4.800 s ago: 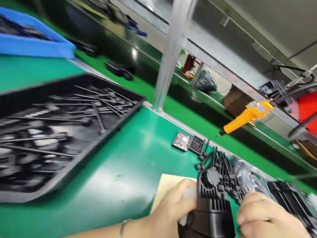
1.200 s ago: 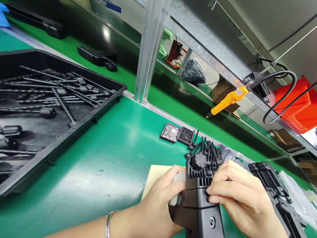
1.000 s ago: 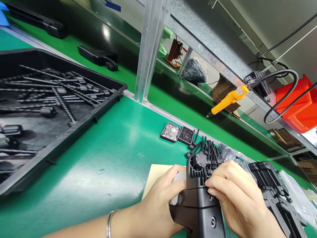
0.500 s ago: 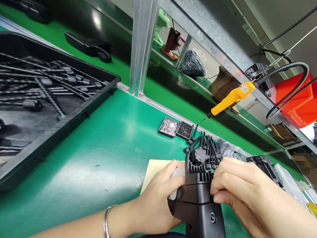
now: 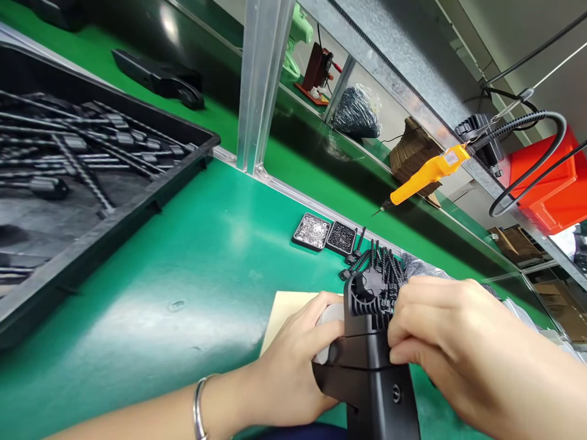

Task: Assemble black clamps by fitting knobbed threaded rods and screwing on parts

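A black plastic housing [image 5: 373, 379] with a slotted, rounded top and a round socket on its side stands upright in front of me. My left hand [image 5: 298, 360] is wrapped round its left side, over a grey rounded part [image 5: 326, 315]. Against the housing's right edge, my right hand [image 5: 440, 330] is closed with thumb and fingers pinched together; whatever lies between those fingertips is hidden. Behind the housing lies a bunch of short black corded parts [image 5: 383, 263], partly covered by it. A cream-coloured pad [image 5: 284, 311] shows beneath my left hand.
At left stands a black tray [image 5: 178, 177] holding several cable-like parts. Two small boxes, one of silvery pieces [image 5: 313, 231] and one of black screws [image 5: 342, 237], sit by the metal rail. A yellow electric screwdriver [image 5: 422, 177] hangs above, near a red bin [image 5: 550, 183].
My right hand has shifted slightly up and turned against the housing's edge. The left hand keeps its grip. The whole view has moved a little.
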Tool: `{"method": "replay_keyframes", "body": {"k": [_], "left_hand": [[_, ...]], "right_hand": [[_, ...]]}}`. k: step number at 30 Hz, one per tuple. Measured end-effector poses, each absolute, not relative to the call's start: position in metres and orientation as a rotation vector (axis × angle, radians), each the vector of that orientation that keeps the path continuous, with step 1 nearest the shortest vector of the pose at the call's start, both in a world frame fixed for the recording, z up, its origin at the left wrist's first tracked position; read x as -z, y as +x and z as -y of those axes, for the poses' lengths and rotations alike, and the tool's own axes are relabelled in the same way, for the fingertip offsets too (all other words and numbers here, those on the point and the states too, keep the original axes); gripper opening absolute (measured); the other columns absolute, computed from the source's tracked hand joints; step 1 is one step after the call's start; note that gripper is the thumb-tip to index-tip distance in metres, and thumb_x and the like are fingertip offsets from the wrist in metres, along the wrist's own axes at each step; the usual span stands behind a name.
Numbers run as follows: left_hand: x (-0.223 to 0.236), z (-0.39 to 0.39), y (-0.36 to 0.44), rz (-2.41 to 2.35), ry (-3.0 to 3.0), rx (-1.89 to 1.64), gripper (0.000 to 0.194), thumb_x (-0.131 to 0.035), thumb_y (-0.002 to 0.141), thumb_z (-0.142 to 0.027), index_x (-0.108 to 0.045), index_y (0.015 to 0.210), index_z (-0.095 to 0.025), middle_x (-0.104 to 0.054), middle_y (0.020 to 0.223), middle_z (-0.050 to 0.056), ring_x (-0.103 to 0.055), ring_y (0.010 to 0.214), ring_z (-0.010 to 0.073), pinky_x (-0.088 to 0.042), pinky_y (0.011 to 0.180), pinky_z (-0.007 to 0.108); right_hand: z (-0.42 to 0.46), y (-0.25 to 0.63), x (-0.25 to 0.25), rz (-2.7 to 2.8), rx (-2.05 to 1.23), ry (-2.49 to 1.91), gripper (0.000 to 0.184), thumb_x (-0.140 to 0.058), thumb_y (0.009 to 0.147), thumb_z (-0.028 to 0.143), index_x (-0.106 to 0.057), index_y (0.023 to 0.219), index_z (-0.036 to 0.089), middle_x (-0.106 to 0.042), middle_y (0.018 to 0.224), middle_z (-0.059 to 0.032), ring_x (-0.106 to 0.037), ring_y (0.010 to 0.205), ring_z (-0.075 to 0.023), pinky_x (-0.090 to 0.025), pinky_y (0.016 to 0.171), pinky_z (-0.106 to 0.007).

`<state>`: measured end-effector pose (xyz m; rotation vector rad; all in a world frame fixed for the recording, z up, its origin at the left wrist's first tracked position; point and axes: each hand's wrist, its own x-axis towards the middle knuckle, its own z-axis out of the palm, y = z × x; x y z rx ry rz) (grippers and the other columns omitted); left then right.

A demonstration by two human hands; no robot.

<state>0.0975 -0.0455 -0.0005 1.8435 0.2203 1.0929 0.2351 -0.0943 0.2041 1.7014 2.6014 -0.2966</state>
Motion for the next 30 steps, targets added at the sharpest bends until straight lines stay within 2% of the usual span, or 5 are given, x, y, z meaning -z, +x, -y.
{"method": "replay_keyframes", "body": {"k": [10,16,19,23,30], "left_hand": [[0.001,0.046,0.098,-0.222,1.863,-1.099,0.033,-0.065,0.075,-0.009,-0.059,0.105,-0.023,-0.055,0.104,0.008,-0.055,0.097,0.0257,-0.053,0.079,0.038],[0.0,0.046,0.098,-0.199,1.839,-1.113,0.031,-0.064,0.075,-0.007,-0.058,0.102,-0.022,-0.057,0.11,0.009,-0.056,0.103,0.0262,-0.054,0.084,0.039],[0.0,0.046,0.099,-0.196,1.831,-1.126,0.033,-0.064,0.072,-0.007,-0.058,0.101,-0.022,-0.056,0.109,0.009,-0.057,0.102,0.0263,-0.055,0.082,0.039],[0.001,0.045,0.098,-0.198,1.828,-1.14,0.032,-0.065,0.07,-0.007,-0.056,0.096,-0.022,-0.055,0.102,0.008,-0.057,0.097,0.0259,-0.055,0.078,0.038],[0.0,0.046,0.098,-0.203,1.817,-1.126,0.031,-0.063,0.071,-0.007,-0.055,0.096,-0.023,-0.054,0.103,0.007,-0.057,0.094,0.0235,-0.056,0.077,0.036]], "right_hand": [[0.086,0.245,-0.194,-2.268,1.187,2.269,0.029,-0.07,0.072,-0.01,-0.062,0.064,0.017,-0.063,0.07,0.0062,-0.056,0.064,-0.0083,-0.047,0.059,-0.015],[0.088,0.263,-0.181,-2.209,1.656,2.288,0.021,-0.085,0.075,0.025,-0.068,0.068,0.016,-0.064,0.069,0.0008,-0.059,0.06,-0.0108,-0.051,0.054,-0.018],[0.071,0.286,-0.174,-2.375,1.475,2.687,0.036,-0.089,0.07,0.039,-0.072,0.093,0.017,-0.068,0.081,-0.0028,-0.065,0.07,-0.0146,-0.057,0.061,-0.023],[0.011,0.318,-0.167,-2.463,0.582,3.578,0.065,-0.094,0.052,0.049,-0.065,0.101,0.019,-0.066,0.112,-0.0086,-0.064,0.11,-0.026,-0.053,0.099,-0.042],[-0.093,0.358,-0.163,-2.236,0.7,4.015,0.056,-0.088,0.05,0.038,-0.056,0.093,0.021,-0.062,0.113,-0.0008,-0.049,0.128,-0.0248,-0.047,0.1,-0.037]]}}
